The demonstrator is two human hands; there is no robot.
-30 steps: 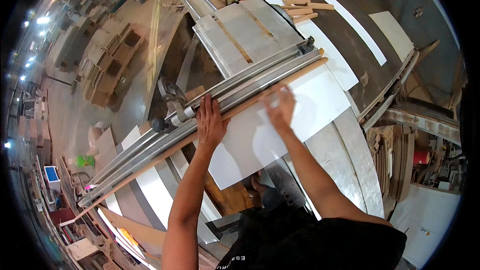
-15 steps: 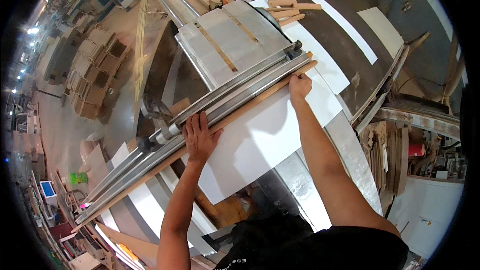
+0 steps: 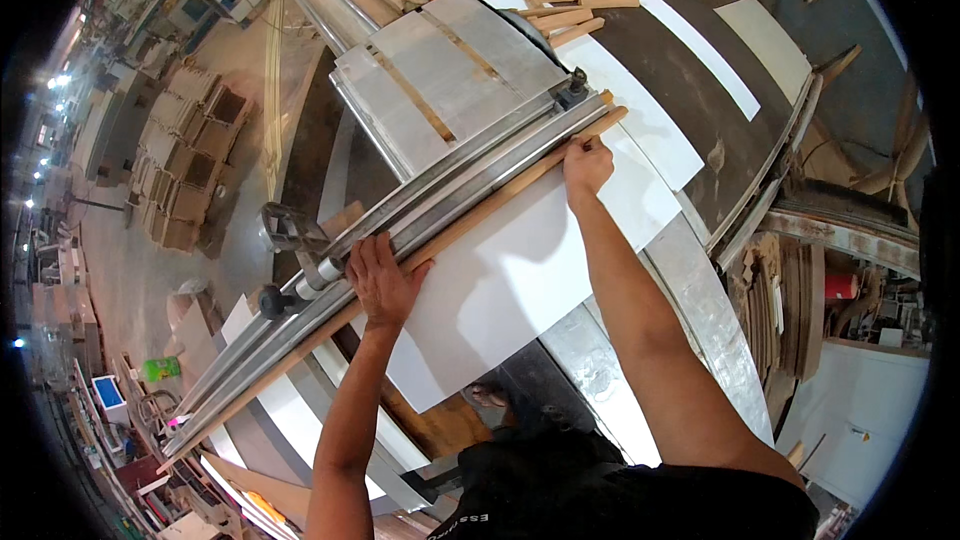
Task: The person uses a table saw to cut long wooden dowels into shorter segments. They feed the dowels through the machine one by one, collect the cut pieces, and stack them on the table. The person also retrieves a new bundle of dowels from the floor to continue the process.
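A long, thin wooden strip (image 3: 490, 202) lies along the near side of a silver metal fence (image 3: 455, 198), running from lower left to upper right. My left hand (image 3: 383, 282) is closed over strip and fence, its fingers on top of the metal and its thumb against the wood. Farther up, near the strip's right end, my right hand (image 3: 588, 170) pinches the wood, with the fingertips curled around it. Below the strip, a white sheet (image 3: 520, 260) lies flat under my arms.
Beyond the fence is a grey sliding table (image 3: 430, 80) with two slots. Short wooden pieces (image 3: 565, 15) lie at the far right of it. A black clamp arm (image 3: 290, 230) stands by the fence, left of my left hand. Stacked boards (image 3: 195, 160) stand on the floor.
The whole view has shifted slightly. Both hands keep their places on the wooden strip, and the strip stays against the fence.
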